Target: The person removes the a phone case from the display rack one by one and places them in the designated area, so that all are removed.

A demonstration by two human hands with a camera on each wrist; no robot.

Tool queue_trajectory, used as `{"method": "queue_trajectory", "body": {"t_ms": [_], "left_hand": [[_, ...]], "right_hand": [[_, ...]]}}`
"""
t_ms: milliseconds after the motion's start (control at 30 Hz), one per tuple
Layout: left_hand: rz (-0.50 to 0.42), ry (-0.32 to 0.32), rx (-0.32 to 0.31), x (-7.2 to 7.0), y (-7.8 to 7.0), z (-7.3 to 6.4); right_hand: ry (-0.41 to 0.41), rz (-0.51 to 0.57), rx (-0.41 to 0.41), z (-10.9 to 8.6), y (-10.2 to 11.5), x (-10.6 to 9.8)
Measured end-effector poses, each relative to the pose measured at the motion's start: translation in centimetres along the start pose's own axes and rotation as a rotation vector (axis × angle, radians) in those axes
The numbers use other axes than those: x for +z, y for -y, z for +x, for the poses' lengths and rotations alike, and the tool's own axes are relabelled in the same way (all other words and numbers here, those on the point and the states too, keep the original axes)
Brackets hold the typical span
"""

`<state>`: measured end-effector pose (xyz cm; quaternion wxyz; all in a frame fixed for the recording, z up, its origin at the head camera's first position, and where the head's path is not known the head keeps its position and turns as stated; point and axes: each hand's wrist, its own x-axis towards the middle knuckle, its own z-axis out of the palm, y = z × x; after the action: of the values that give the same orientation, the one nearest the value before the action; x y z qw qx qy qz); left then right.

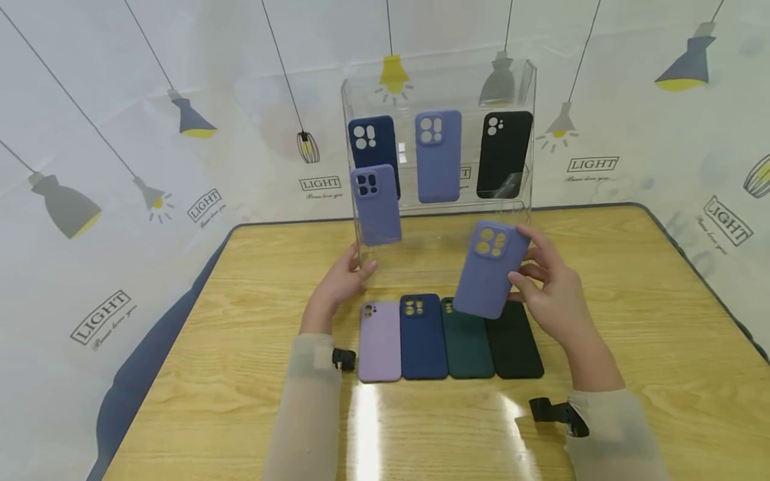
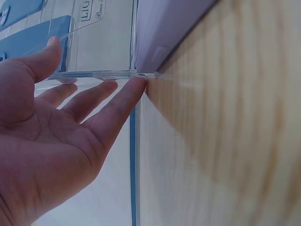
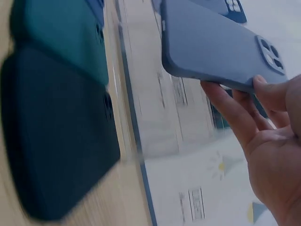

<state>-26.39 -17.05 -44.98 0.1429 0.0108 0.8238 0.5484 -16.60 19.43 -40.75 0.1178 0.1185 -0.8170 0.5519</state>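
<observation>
My right hand (image 1: pixel 556 294) pinches a periwinkle phone case (image 1: pixel 490 270) by its right edge, thumb in front and fingers behind. The case tilts in front of a clear acrylic display stand (image 1: pixel 532 93), above the table row. In the right wrist view its camera cutouts point away to the right. My left hand (image 1: pixel 341 280) rests at the stand's lower left edge; the left wrist view shows its fingers fairly straight along the side panel, thumb towards the front. Another periwinkle case (image 1: pixel 377 207) leans on the stand's left, partly covering a navy case (image 1: pixel 371 133).
Higher on the stand are a periwinkle case (image 1: pixel 439 164) and a black case (image 1: pixel 505 157). Before it, a lilac case (image 1: pixel 380 344), a navy case (image 1: pixel 424 347), a green case (image 1: pixel 469 354) and a black case (image 1: pixel 520 354) lie side by side on the wooden table (image 1: pixel 240 374).
</observation>
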Motion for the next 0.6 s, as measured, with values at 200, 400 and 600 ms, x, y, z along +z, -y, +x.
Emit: {"method": "queue_trajectory", "body": {"t_ms": [200, 400, 600], "left_hand": [[-0.008, 0.003, -0.007, 0.1, -0.1, 0.0], [-0.007, 0.004, -0.006, 0.1, -0.2, -0.1], [-0.009, 0.003, -0.006, 0.1, -0.2, -0.2]], "right_hand": [[-0.022, -0.048, 0.038, -0.8, -2.1, -3.1], [-0.034, -0.072, 0.070, -2.0, -3.6, -5.2], [-0.037, -0.140, 0.097, -2.6, -4.2, -6.0]]}}
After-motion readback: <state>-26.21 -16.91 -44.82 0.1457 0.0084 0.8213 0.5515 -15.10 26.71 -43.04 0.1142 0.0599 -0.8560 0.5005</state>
